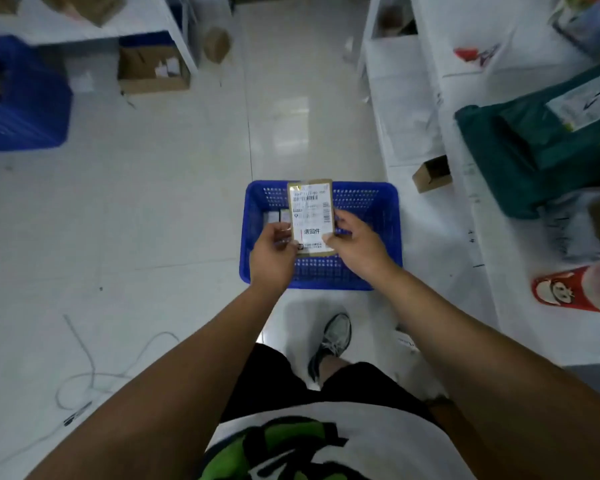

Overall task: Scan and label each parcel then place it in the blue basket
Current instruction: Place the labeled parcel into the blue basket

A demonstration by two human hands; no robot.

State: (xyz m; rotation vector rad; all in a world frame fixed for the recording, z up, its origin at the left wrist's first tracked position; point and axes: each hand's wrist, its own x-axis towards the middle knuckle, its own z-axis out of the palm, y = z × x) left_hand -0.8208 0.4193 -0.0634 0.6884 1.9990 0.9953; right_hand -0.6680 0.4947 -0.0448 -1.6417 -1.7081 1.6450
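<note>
A small brown parcel (311, 213) with a white barcode label on its face is held above the blue basket (374, 209) on the floor. My left hand (272, 254) grips its lower left edge and my right hand (355, 245) grips its lower right edge. Inside the basket, at its left side, lie small white-labelled parcels (275, 216), partly hidden by my left hand and the held parcel.
White shelving on the right carries a dark green bagged parcel (541, 147), a small open cardboard box (432, 174) and a red tube (575, 289). A large blue bin (21, 98) and a cardboard box (153, 69) stand at the left back. Cables (84, 375) lie on the floor.
</note>
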